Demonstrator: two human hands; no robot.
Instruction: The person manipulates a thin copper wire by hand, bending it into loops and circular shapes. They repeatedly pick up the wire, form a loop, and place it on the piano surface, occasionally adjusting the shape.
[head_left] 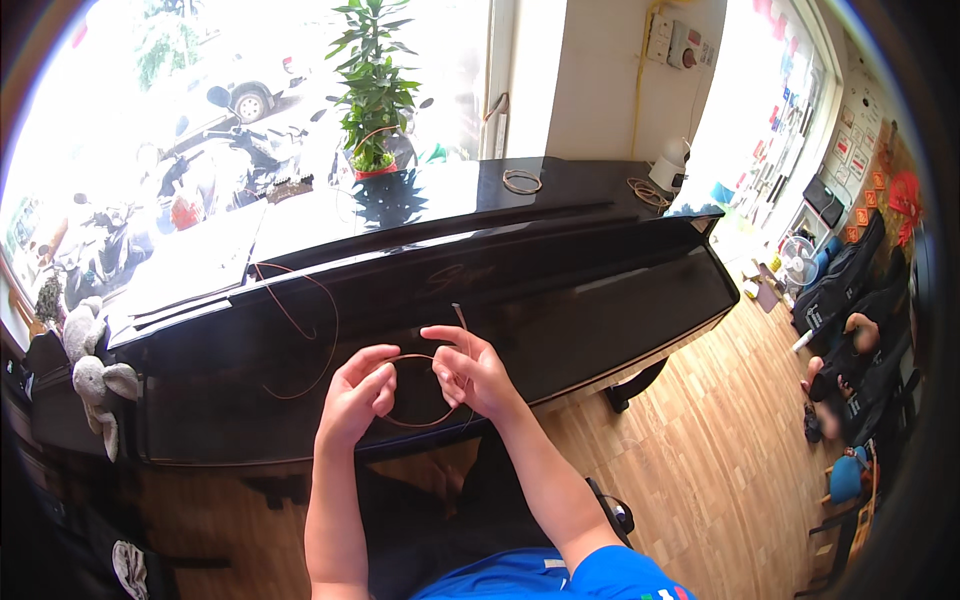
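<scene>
A thin copper-coloured string, bent into a loop, is held between my two hands above the black piano. My left hand pinches the loop on its left side. My right hand grips the other side, index finger raised, with a loose end of string standing up past it. Another loose string hangs over the piano's front on the left. On the piano top lie a small coil and, further right, a larger coil.
A potted plant stands at the window; grey plush toys sit at the piano's left end. A white appliance is at the right end. At the right are black instrument cases, a seated person and a fan.
</scene>
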